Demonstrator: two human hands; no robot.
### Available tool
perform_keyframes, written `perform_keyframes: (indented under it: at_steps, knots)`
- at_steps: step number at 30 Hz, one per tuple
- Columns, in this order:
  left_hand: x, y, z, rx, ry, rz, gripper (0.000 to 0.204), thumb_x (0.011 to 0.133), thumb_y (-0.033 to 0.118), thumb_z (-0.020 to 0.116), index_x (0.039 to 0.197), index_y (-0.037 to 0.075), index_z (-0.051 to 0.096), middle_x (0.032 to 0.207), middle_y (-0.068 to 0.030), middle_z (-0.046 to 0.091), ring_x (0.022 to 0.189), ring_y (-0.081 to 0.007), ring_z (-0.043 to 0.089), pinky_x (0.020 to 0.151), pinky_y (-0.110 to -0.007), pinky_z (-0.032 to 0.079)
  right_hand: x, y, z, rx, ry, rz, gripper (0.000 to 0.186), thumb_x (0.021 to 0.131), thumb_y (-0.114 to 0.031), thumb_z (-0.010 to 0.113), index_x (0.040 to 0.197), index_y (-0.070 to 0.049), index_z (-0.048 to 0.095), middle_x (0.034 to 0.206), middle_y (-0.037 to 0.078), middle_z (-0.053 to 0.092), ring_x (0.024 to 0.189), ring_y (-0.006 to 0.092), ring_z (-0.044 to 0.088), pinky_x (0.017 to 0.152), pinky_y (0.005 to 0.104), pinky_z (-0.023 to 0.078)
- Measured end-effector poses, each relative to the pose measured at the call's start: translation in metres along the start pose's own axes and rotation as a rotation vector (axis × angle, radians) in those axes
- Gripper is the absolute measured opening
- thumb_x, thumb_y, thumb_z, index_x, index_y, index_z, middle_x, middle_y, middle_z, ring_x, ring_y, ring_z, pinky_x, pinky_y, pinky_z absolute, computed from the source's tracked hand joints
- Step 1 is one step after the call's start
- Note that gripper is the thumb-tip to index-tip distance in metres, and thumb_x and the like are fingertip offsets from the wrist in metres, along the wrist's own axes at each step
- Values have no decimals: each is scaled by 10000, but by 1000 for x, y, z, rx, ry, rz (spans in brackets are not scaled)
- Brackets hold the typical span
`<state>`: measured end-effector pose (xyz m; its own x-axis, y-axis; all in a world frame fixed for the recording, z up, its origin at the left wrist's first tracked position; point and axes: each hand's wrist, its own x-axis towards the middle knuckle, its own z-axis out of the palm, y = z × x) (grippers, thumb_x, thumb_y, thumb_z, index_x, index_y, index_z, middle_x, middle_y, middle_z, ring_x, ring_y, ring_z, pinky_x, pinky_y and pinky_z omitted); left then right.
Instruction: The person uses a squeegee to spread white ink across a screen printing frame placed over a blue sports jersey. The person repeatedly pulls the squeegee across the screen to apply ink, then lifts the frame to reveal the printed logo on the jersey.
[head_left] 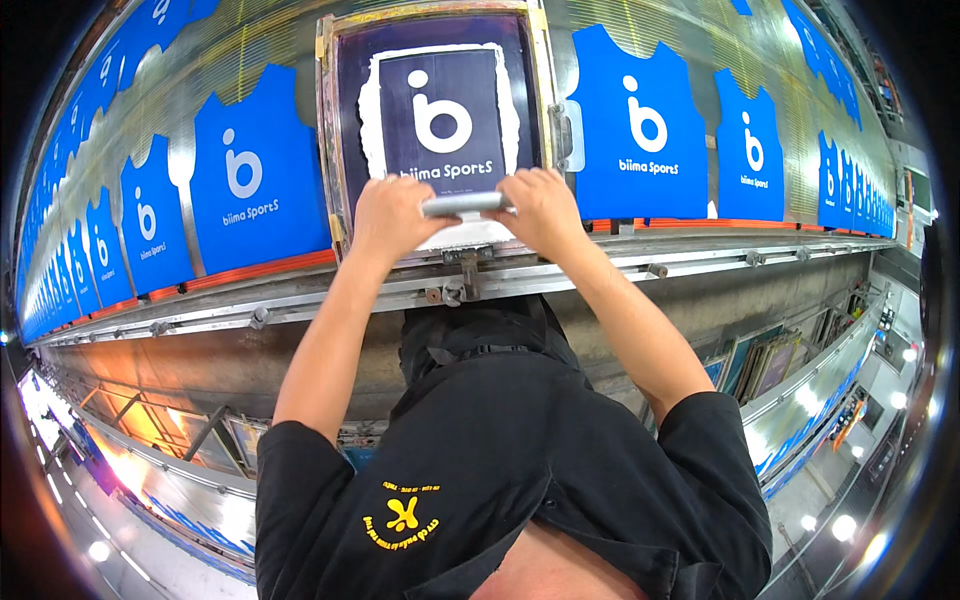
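Both my hands are closed round a grey squeegee (465, 204) at the near end of a screen-printing frame (331, 110). My left hand (393, 214) grips its left end and my right hand (543, 212) its right end, with the middle of the bar bare between them. Inside the frame is a dark purple screen (400, 100) with a white round emblem and lettering showing through. A ragged border of white ink (370, 125) surrounds the printed area, and more white ink lies under the squeegee. The squeegee's lower edge is partly hidden by my hands.
Blue sleeveless shirt panels with white prints lie along the long table, one left (215, 150) and one right (665, 100) of the frame. A metal rail (590, 272) runs along the table's near edge. Stored frames (765, 365) stand at the lower right.
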<state>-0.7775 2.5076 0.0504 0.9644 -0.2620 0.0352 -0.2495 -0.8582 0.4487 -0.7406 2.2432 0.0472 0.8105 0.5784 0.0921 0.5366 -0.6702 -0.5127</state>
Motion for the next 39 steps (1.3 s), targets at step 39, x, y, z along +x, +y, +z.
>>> perform_keyframes:
  at_steps: [39]
  knots:
    - [128,-104,-29,-155,95,171,296,834,321,842,1106,213,798,1070,-61,776,988,-353,731,851,-477,583,84,66,-53,775,320,1004,370,1056,-315,725,1302,-41,681,758,-67,498,585,27,415,495,239,322]
